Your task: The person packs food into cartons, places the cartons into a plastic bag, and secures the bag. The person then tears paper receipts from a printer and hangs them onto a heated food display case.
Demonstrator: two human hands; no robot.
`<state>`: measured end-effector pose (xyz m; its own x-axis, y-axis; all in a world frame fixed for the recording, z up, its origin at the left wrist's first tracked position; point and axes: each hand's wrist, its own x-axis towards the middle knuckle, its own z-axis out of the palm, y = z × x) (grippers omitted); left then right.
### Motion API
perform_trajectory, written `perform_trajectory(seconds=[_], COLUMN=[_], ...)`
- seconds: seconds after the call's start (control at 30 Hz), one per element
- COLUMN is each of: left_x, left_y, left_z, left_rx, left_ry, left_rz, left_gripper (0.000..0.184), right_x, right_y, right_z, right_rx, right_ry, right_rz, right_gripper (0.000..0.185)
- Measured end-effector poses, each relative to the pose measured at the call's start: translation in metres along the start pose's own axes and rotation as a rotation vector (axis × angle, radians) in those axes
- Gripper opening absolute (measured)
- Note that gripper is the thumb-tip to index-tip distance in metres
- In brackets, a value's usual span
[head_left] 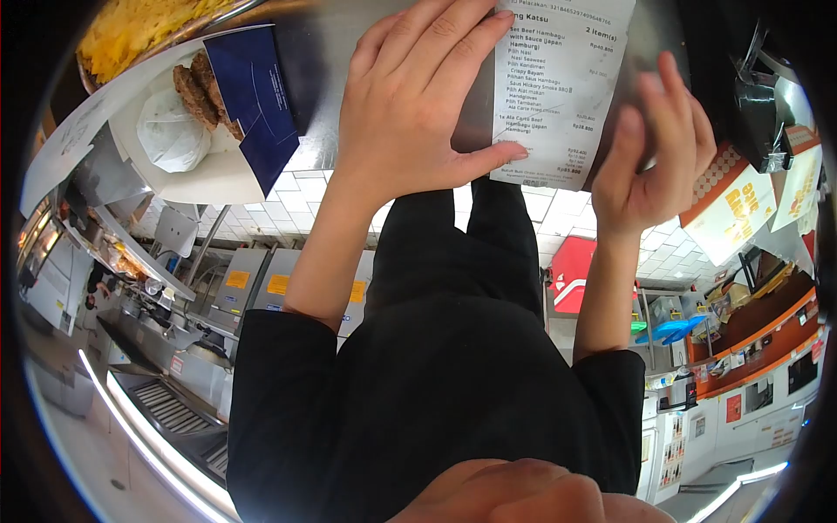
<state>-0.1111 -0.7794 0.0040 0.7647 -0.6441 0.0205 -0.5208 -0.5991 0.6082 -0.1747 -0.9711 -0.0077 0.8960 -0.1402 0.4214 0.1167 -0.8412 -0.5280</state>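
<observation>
A long printed paper receipt [558,96] lies on the metal counter. My left hand [418,105] rests flat, palm down, across its left edge, with the fingers stretched out and the thumb on the lower part of the print. My right hand [654,157] is raised just off the receipt's right edge; its fingers are apart and bent, and I see nothing in them. To the left of my left hand stands an open paper food box [235,181] with a dark blue flap [253,105]. Inside it are browned meat patties [199,91] and a white wrapped bundle [173,135].
Yellow food fills a metal tray [131,44] at the upper left. A black device [760,122] stands at the right, with printed cartons [732,213] below it. Steel kitchen equipment [235,283] and a red bag-like item [571,270] are behind me.
</observation>
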Motion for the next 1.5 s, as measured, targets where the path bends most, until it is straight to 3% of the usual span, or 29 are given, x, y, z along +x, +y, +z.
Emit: perform_trajectory(seconds=[0.13,0.2,0.27,0.33,0.5,0.6,0.67,0.7,0.77,0.83,0.9,1.0,1.07,1.17,1.23,1.27,1.3,1.33,1.4,1.43,1.47,1.5], left_x=[0.001,0.009,0.010,-0.001,-0.004,-0.003,-0.006,-0.006,-0.007,-0.007,-0.004,-0.010,-0.007,0.019,0.072,0.102,0.132,0.161,0.212,0.244,0.262,0.278], left_y=[0.000,0.012,0.014,0.002,0.001,-0.001,-0.002,-0.007,-0.005,0.003,0.008,0.016,0.018,0.070,0.089,0.104,0.099,0.082,0.038,-0.010,-0.036,-0.051], left_z=[-0.004,-0.013,-0.017,-0.006,-0.006,-0.004,-0.004,-0.001,-0.004,-0.011,-0.016,-0.021,-0.029,-0.074,-0.149,-0.209,-0.248,-0.295,-0.363,-0.383,-0.404,-0.408], left_rx=[0.020,0.077,0.050,-0.061,-0.034,-0.048,0.023,0.108,0.047,0.055,0.070,0.039,0.029,-0.319,0.086,0.294,-0.093,-0.079,0.158,0.366,0.535,0.654], left_ry=[-0.080,-0.100,-0.062,0.038,0.116,0.193,0.117,0.138,0.143,0.133,0.124,0.126,0.183,0.472,0.749,0.974,1.131,1.232,1.185,1.059,0.704,0.616], left_rz=[-0.033,-0.089,-0.089,-0.028,0.006,0.014,0.035,0.107,0.104,0.102,0.104,0.090,0.097,0.151,0.309,0.290,0.003,-0.039,-0.106,-0.154,-0.290,-0.423], left_gripper=[0.080,0.065,0.062,0.071,0.060,0.038,0.032,0.031,0.034,0.040,0.043,0.043,0.040,0.037,0.025,0.017,0.015,0.014,0.018,0.023,0.029,0.034], right_x=[-0.006,-0.008,-0.003,0.001,0.006,0.001,-0.004,0.006,0.031,0.074,0.130,0.233,0.300,0.358,0.378,0.384,0.388,0.389,0.389,0.391,0.392,0.391], right_y=[0.002,0.002,-0.003,-0.003,-0.006,-0.015,-0.027,-0.045,-0.076,-0.084,-0.068,-0.046,-0.039,-0.066,-0.063,-0.059,-0.052,-0.043,-0.024,-0.010,0.009,0.031], right_z=[0.014,0.013,0.010,0.010,0.006,0.006,0.010,-0.002,-0.044,-0.089,-0.137,-0.199,-0.210,-0.228,-0.228,-0.228,-0.225,-0.221,-0.224,-0.232,-0.242,-0.254], right_rx=[0.219,0.119,0.023,-0.050,-0.181,-0.268,0.088,0.146,0.225,0.218,0.207,0.291,0.357,0.236,0.218,0.203,0.328,0.448,0.574,0.547,0.508,0.458], right_ry=[0.104,0.045,-0.040,-0.076,-0.149,-0.288,-0.194,-0.158,-0.264,-0.136,0.029,0.316,0.381,0.248,0.246,0.241,0.256,0.279,0.350,0.393,0.452,0.517], right_rz=[0.091,0.078,0.089,0.058,0.003,0.097,0.131,0.108,0.077,-0.111,-0.040,0.128,0.019,-0.307,-0.397,-0.433,-0.389,-0.339,-0.270,-0.254,-0.221,-0.177], right_gripper=[0.032,0.037,0.036,0.037,0.027,0.064,0.077,0.058,0.046,0.034,0.022,0.016,0.014,0.011,0.015,0.017,0.020,0.023,0.035,0.035,0.035,0.035])
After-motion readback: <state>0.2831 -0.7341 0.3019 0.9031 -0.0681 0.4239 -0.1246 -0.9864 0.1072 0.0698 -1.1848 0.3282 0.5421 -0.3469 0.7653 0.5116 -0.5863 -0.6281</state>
